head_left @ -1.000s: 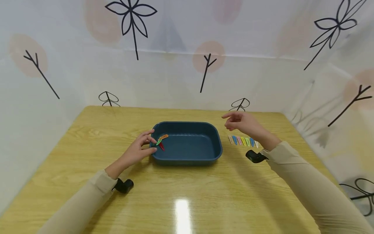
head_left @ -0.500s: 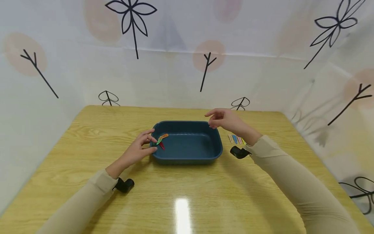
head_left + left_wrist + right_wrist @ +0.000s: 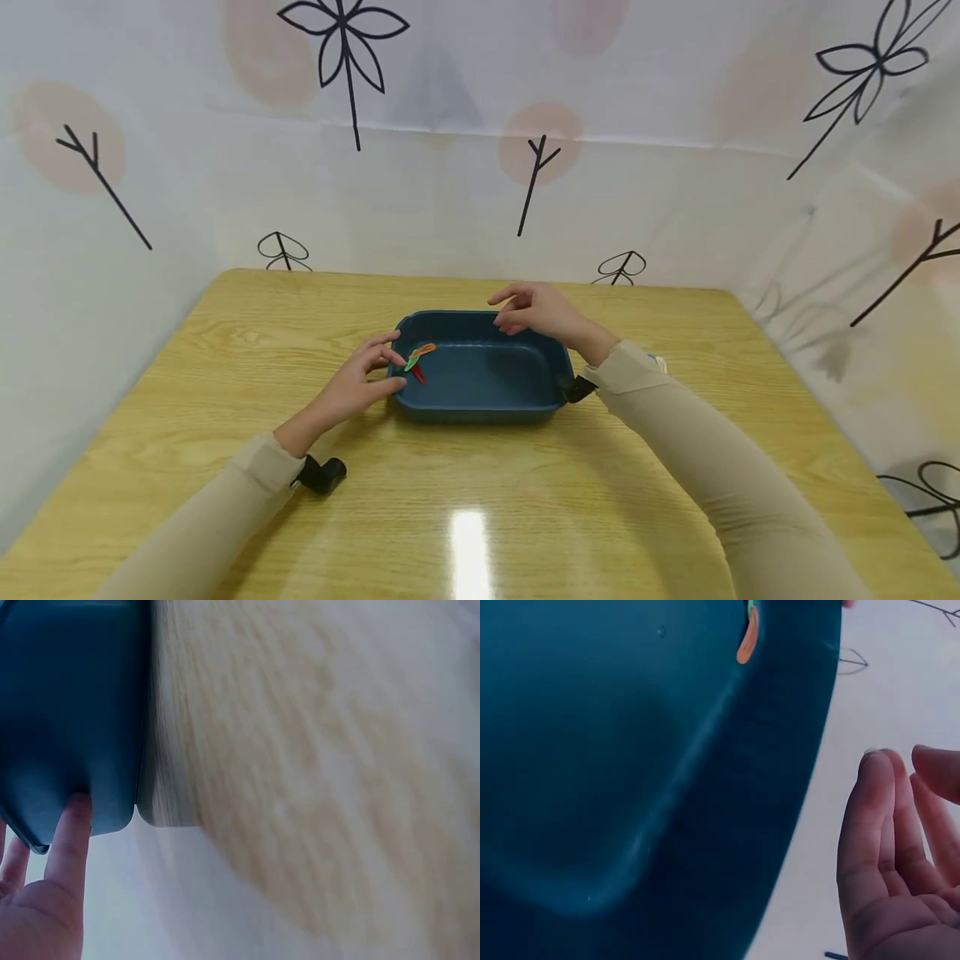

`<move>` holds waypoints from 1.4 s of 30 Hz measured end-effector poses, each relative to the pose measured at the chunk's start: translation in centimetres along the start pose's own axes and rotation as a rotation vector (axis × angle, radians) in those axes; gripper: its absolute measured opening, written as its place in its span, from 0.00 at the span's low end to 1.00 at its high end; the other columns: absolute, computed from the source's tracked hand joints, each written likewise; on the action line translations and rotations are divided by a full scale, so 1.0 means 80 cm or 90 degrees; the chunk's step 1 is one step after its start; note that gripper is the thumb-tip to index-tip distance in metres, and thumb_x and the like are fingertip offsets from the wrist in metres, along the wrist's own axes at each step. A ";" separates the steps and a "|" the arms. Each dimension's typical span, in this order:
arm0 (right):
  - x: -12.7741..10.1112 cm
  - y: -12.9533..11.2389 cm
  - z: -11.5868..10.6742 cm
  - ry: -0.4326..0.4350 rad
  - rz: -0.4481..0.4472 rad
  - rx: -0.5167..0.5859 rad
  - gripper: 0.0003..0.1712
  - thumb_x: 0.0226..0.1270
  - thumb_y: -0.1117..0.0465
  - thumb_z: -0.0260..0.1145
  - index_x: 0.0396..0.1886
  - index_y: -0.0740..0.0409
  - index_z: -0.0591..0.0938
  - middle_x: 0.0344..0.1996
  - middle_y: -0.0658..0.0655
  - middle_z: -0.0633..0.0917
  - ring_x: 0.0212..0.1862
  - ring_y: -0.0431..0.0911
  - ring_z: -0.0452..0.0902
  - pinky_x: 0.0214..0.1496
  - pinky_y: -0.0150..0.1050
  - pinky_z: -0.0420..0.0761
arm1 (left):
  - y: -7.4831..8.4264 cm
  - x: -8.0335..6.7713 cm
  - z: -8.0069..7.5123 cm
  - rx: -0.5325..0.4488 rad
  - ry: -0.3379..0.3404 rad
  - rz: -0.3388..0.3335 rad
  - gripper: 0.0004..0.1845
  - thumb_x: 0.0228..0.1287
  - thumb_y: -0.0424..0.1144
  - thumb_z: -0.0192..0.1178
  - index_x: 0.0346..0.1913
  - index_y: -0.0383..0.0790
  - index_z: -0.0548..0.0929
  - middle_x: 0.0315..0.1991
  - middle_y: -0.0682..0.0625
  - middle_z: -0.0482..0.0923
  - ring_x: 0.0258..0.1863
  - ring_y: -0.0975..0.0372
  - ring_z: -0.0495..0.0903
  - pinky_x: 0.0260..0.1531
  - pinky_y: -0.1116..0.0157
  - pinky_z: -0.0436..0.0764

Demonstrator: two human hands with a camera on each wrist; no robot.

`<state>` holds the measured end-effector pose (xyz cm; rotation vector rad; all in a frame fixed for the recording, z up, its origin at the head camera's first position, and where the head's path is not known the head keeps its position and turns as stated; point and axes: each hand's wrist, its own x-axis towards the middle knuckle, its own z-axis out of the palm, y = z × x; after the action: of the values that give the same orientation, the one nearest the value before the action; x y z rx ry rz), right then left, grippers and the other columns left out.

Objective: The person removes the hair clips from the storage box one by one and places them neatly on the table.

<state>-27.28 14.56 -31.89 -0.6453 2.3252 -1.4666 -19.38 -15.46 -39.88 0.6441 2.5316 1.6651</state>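
Observation:
In the head view a dark blue rectangular tub (image 3: 480, 415) sits on the wooden table. An orange hair clip (image 3: 422, 350), a green hair clip (image 3: 411, 364) and a red hair clip (image 3: 418, 373) lie inside by its left end. My left hand (image 3: 354, 383) holds the tub's left end, fingers bent over the rim and thumb close below them. Over the tub's right half hovers my right hand (image 3: 551, 317), fingers loosely bent. In the right wrist view the thumb and fingers (image 3: 866, 840) stand apart, with no clip visible between them.
Right of the tub, my right sleeve (image 3: 675, 412) hides most of a row of hair clips; a white clip (image 3: 661, 364) shows at its end. A patterned cloth (image 3: 435, 208) hangs behind the table (image 3: 390, 517). Each wrist carries a black camera (image 3: 322, 477).
My right hand has moved left, from above the row of hair clips to over the tub. Its sleeve now covers most of that row. My left hand stays at the tub's left end.

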 end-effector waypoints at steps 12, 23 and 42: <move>0.040 0.014 0.034 -0.114 0.011 -0.001 0.20 0.67 0.70 0.57 0.58 0.72 0.71 0.44 0.72 0.80 0.47 0.63 0.76 0.50 0.51 0.77 | -0.001 0.003 0.001 -0.001 -0.001 -0.007 0.11 0.62 0.33 0.61 0.44 0.30 0.75 0.70 0.44 0.52 0.60 0.40 0.63 0.54 0.45 0.70; 0.075 0.024 0.072 -0.229 0.052 -0.089 0.22 0.65 0.74 0.57 0.60 0.68 0.71 0.48 0.66 0.80 0.49 0.51 0.78 0.48 0.37 0.79 | -0.006 0.003 -0.002 -0.011 -0.003 0.002 0.11 0.62 0.32 0.60 0.45 0.29 0.75 0.69 0.43 0.52 0.60 0.39 0.63 0.54 0.45 0.69; 0.096 0.027 0.107 -0.237 -0.064 -0.239 0.21 0.66 0.72 0.56 0.59 0.66 0.73 0.54 0.62 0.77 0.55 0.49 0.73 0.50 0.33 0.76 | -0.004 0.004 -0.003 -0.011 -0.009 0.001 0.11 0.63 0.33 0.60 0.45 0.30 0.75 0.70 0.44 0.51 0.61 0.40 0.62 0.54 0.46 0.70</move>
<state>-30.01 4.78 -37.67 -1.0466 2.3007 -0.8500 -19.86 -15.64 -39.99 0.6534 2.5052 1.6741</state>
